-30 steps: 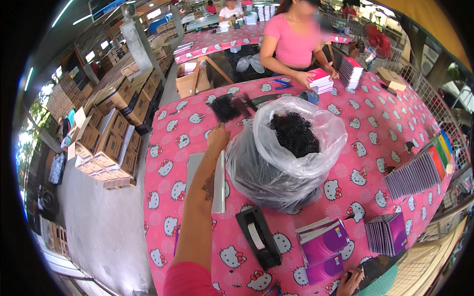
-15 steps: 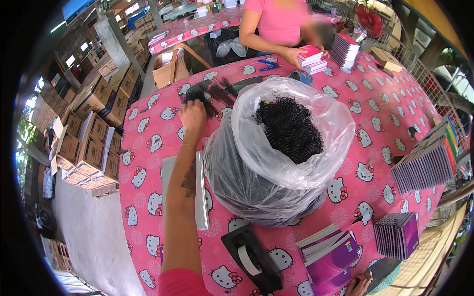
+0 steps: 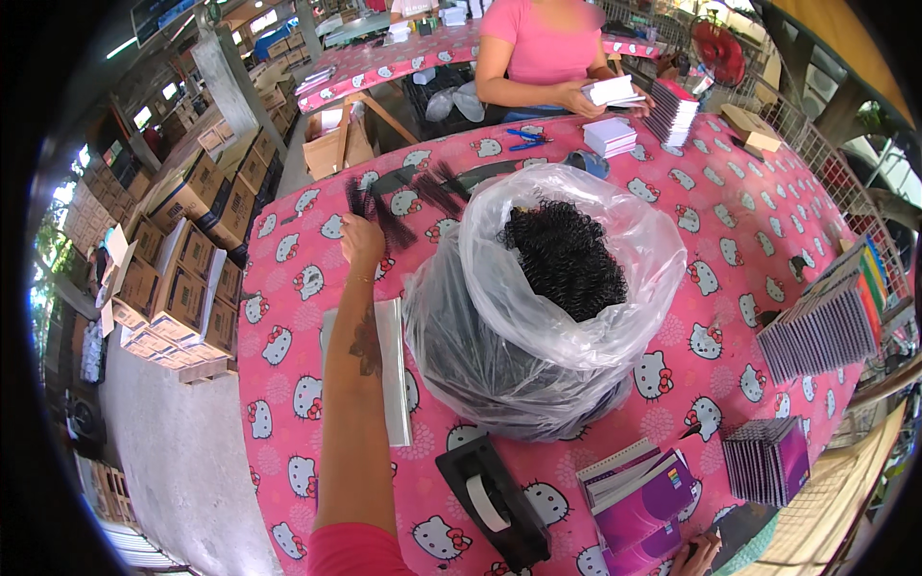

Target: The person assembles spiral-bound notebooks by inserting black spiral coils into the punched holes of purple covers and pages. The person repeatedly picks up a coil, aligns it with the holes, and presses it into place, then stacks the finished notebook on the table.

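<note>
My left hand [image 3: 361,242] is reaching to the far left of the table, its fingers closed on a black spiral binding coil [image 3: 359,198] that sticks up beyond them. More black coils [image 3: 439,189] lie loose beside it. Right of my forearm stands a big clear plastic bag [image 3: 480,346], its mouth rolled back around a mass of curly black coils [image 3: 567,261]. My right hand [image 3: 697,553] shows only partly at the lower edge, fingers curled, beside purple spiral notebooks [image 3: 648,499]. What it holds is hidden.
A black tape dispenser [image 3: 523,523] sits near the front. Stacked notebooks [image 3: 826,317] and a purple stack [image 3: 766,461] stand at right. Across the table [image 3: 288,384], a person in pink [image 3: 543,48] handles white-paged booklets. Blue pliers [image 3: 526,139] lie at the back; cartons [image 3: 178,298] fill the left.
My left hand has drawn back slightly and to the left from the loose coils, with a coil in its fingers. The person opposite has set down a booklet stack and lifted other booklets.
</note>
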The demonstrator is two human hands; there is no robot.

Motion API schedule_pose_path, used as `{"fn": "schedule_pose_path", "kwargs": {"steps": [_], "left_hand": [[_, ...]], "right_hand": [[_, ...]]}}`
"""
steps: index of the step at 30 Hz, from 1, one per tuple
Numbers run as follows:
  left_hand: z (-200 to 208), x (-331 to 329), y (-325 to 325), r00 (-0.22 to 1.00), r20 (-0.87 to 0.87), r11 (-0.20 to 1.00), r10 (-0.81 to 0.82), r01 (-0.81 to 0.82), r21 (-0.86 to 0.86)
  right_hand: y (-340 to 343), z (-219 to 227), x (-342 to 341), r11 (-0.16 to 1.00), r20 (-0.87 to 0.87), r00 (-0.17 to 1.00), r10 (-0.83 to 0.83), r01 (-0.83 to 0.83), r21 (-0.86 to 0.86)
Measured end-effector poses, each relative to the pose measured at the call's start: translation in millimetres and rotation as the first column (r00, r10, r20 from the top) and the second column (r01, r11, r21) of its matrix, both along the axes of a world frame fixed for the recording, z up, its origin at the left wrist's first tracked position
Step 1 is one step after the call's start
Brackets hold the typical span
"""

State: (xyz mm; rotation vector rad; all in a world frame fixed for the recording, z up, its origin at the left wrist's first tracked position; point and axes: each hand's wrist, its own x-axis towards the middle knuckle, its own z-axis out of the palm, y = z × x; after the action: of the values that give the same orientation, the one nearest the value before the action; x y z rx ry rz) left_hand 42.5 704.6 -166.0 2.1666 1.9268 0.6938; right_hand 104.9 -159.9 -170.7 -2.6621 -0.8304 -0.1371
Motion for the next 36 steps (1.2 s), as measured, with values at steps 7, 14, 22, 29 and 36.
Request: {"fn": "schedule_pose_path", "kwargs": {"steps": [7,14,22,29,36], "left_hand": [[17.0,-22.3,-12.1,0.958,0.244,0.989,-0.150,0.141,0.053],[31.0,-64.7,-16.1,0.779,0.590,0.977,-0.210,0.195,0.090],[124.9,-99.1,-202.2,0.118,0.991,0.894,-0.069,0.448,0.008],[152.1,-149.5,-453.9,-0.184,0.969,0.863,0.167,0.503,-0.053],[52.5,-198.5,-638.4,-0.272,0.867,0.905,0.417,0.033,-0.424]], "right_hand": [[-0.6,3.9,1.8,1.000,-0.003,1.000,0.006,-0.006,0.022],[0.9,11.1,5.3,0.998,-0.005,0.998,0.058,-0.058,0.016],[-6.8,-0.6,4.1,0.987,-0.044,0.998,0.033,-0.026,0.161],[-17.8,-7.2,3.7,0.984,-0.066,0.995,0.069,-0.057,0.167],[-23.4,-7.2,6.6,0.928,-0.132,0.981,0.141,-0.085,0.363]]}}
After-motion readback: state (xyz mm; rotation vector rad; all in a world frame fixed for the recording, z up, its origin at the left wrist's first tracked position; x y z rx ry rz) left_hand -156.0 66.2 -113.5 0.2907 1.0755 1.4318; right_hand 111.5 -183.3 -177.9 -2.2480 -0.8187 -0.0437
